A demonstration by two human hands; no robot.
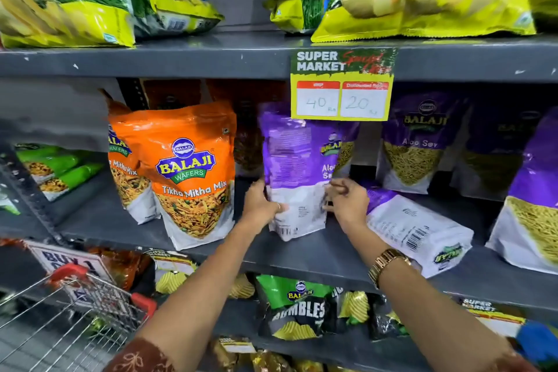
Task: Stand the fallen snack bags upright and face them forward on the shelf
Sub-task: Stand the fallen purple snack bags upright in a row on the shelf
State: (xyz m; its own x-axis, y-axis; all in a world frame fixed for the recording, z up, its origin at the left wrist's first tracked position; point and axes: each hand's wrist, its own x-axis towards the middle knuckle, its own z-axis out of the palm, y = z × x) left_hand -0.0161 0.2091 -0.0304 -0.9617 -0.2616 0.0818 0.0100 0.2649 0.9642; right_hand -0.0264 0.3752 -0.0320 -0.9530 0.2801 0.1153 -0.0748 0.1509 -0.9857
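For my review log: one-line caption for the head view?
Both hands hold an upright purple bag back-side out; another purple bag lies fallen beside it.

We read "BALAJI WAFERS" and "Tikha Mitha Mix" on the orange bag [193,172], and "BALAJI" with "Aloo Sev" on the purple bag [418,142] further right. The shelf tag [342,84] says "SUPER MARKET", with "40" and "20" handwritten in its two white boxes. Below, a green-black bag [297,308] shows "BALAJI", and a sign [68,263] by the cart begins "BUY 1".
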